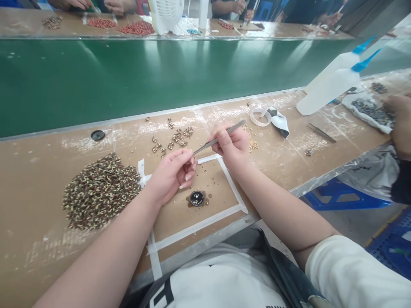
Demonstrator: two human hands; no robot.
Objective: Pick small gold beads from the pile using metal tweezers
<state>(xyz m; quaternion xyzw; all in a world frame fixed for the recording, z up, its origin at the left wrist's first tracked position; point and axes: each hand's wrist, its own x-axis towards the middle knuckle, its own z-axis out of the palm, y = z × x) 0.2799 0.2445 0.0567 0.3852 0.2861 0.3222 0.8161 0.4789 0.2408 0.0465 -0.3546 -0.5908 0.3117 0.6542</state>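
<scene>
My right hand point(233, 147) is closed round a pair of metal tweezers point(236, 126), whose tips reach the fingertips of my left hand point(171, 173). Thumb and fingers of the left hand are pinched together; the tiny thing between them, if any, is too small to make out. Below the hands a small round black dish point(196, 197) with shiny dark liquid stands in a frame of white tape point(199, 226). Small brown-and-cream pieces point(178, 137) lie scattered just beyond my left hand. Tiny beige bits point(253, 144) are partly hidden behind my right hand.
A large heap of small patterned pieces point(101, 192) and a black lid point(98, 135) lie left. To the right are a tape roll point(260, 119), other tweezers point(323, 132), white bottles point(334, 83) and a co-worker's hand point(400, 113). A green belt point(160, 70) runs beyond.
</scene>
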